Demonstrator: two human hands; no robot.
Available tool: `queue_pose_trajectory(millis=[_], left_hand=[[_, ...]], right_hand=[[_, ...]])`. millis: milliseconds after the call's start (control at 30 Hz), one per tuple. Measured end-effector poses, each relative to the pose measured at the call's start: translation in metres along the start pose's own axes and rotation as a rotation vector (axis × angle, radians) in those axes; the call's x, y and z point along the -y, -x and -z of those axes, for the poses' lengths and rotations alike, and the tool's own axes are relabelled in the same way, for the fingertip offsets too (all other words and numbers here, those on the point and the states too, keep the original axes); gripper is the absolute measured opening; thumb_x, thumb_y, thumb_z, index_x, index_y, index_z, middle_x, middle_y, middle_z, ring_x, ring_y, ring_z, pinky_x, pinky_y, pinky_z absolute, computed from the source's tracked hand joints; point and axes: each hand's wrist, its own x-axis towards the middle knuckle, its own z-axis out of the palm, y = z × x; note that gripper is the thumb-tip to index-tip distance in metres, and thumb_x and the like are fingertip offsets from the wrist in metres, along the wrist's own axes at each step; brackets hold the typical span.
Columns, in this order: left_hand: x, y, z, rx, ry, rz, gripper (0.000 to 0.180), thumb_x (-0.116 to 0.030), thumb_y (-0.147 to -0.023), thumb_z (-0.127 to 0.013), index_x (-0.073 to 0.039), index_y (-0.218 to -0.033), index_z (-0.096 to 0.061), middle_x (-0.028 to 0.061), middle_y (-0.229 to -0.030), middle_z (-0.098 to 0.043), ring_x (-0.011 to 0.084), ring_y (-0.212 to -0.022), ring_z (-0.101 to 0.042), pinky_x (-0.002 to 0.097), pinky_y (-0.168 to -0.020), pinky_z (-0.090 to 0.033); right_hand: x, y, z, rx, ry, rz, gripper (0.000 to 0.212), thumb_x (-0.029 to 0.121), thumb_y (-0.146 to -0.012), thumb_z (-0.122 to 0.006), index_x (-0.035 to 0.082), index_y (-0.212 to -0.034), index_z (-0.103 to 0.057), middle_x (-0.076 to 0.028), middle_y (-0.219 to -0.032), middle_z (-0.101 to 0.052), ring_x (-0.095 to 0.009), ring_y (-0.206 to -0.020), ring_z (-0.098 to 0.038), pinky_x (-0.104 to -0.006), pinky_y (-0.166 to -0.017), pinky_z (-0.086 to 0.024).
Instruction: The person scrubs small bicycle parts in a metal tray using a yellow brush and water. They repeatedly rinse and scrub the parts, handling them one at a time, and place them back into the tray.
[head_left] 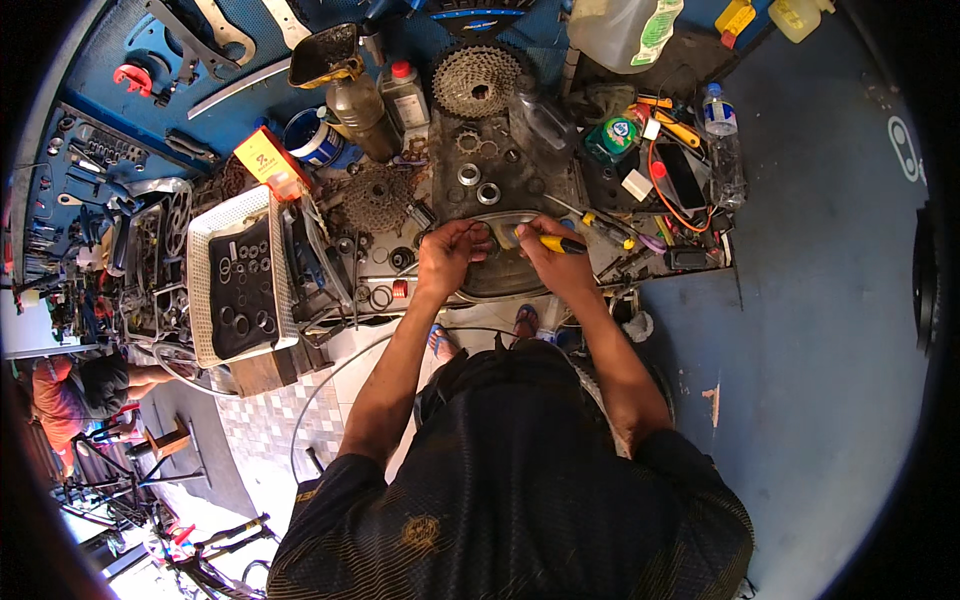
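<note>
1. Right hand (553, 268): its fingers are wrapped around a tool with a yellow-and-black handle (563, 244). The handle points to three o'clock, and the working end, toward nine, is too blurred to name.
2. Left hand (450, 258): its fingers are bent and close together, facing the right hand across a narrow gap. I cannot tell whether they pinch a small part.
3. Beneath both hands is a rounded tray (500, 297), near the front edge of the surface (447, 150). The yellow-and-black handle is over its one o'clock side. Directions below start from the tray.
4. Near twelve, two metal rings (468, 174) lie close together; farther out stands a big silver sprocket (478, 82).
5. Between two and three lies a screwdriver (605, 228); at two, a dark phone (683, 178) and, beyond it, a clear bottle (722, 150).
6. Between one and two is a green bottle (612, 140).
7. At ten rests a darker sprocket (377, 198); at eleven, a grey bottle (407, 102) with a red cap.
8. At nine, a white basket (203, 300) holds rings on a dark cloth.
</note>
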Motion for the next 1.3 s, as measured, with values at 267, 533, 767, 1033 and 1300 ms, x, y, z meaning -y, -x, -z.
queue_pose_trajectory(millis=[267, 533, 767, 1033, 1300], left_hand=[[0.002, -0.001, 0.000, -0.021, 0.086, 0.164, 0.024, -0.004, -0.111, -0.054, 0.006, -0.122, -0.072, 0.0120, -0.113, -0.079, 0.0188, -0.101, -0.076, 0.0338, -0.085, -0.066], [0.002, 0.003, 0.019, 0.020, -0.273, 0.111, 0.027, -0.005, -0.109, -0.056, 0.003, -0.129, -0.072, 0.0112, -0.111, -0.079, 0.0206, -0.098, -0.079, 0.0357, -0.077, -0.068], [0.024, 0.004, 0.018, 0.015, -0.041, 0.073, 0.030, 0.000, -0.107, -0.055, 0.005, -0.132, -0.070, 0.0182, -0.114, -0.078, 0.0243, -0.099, -0.079, 0.0381, -0.079, -0.069], [0.025, 0.011, 0.004, -0.078, -0.025, 0.143, 0.029, 0.004, -0.108, -0.055, 0.008, -0.134, -0.065, 0.0221, -0.122, -0.076, 0.0284, -0.107, -0.078, 0.0395, -0.084, -0.069], [0.029, 0.008, 0.006, -0.081, 0.022, 0.059, 0.027, 0.007, -0.103, -0.057, 0.013, -0.128, -0.067, 0.0219, -0.113, -0.078, 0.0257, -0.101, -0.079, 0.0350, -0.086, -0.068]], right_hand=[[0.004, 0.029, -0.003, 0.141, 0.007, 0.630, 0.020, 0.015, -0.098, -0.079, 0.004, -0.114, -0.074, -0.014, -0.107, -0.077, -0.031, -0.100, -0.076, -0.0399, -0.086, -0.058], [-0.018, 0.014, 0.040, 0.057, 0.158, 0.319, 0.025, 0.021, -0.094, -0.082, 0.003, -0.111, -0.078, -0.015, -0.100, -0.080, -0.032, -0.094, -0.077, -0.0404, -0.086, -0.059], [-0.036, 0.010, 0.037, -0.026, 0.571, 0.456, 0.018, 0.026, -0.096, -0.077, 0.009, -0.103, -0.078, -0.018, -0.097, -0.079, -0.039, -0.089, -0.074, -0.0440, -0.082, -0.059], [-0.016, 0.021, -0.001, 0.116, 0.027, 0.225, 0.020, 0.025, -0.098, -0.078, 0.007, -0.106, -0.075, -0.015, -0.099, -0.078, -0.025, -0.090, -0.076, -0.0361, -0.081, -0.058], [0.000, 0.001, -0.012, 0.000, 0.185, 0.234, 0.024, 0.024, -0.103, -0.075, 0.001, -0.102, -0.070, -0.009, -0.082, -0.072, -0.015, -0.075, -0.064, -0.0329, -0.072, -0.052]])
